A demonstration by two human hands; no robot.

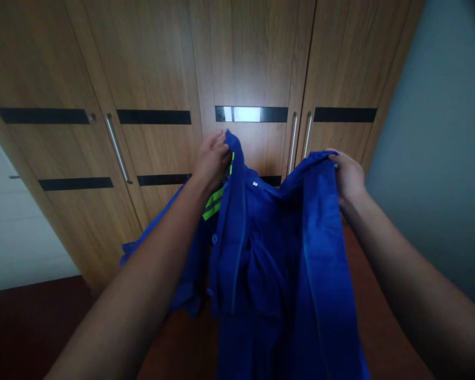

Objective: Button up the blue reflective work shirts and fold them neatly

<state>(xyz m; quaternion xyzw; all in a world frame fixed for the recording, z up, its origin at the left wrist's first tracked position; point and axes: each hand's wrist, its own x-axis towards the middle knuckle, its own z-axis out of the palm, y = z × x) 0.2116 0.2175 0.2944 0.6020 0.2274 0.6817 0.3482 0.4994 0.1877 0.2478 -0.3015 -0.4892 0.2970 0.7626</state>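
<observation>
A blue work jacket (324, 227) hangs spread between my two hands, its inside facing me. Closed on the collar end of its left front edge is my left hand (214, 158). My right hand (348, 174) grips the opposite edge, with the cloth folded over at the top. Buttons run down the left edge, and a small white label (255, 184) shows inside the neck. Yellow-green strips (212, 205) appear beside my left wrist. One sleeve (186, 290) droops at the left, partly behind my forearm. The jacket's lower end runs out of view.
Straight ahead stands a wooden wardrobe (154, 58) with black inlay strips and long metal handles (119, 150). A pale wall (431, 174) is on the right, and a white surface (24, 227) on the left. The floor (35, 322) is dark reddish brown.
</observation>
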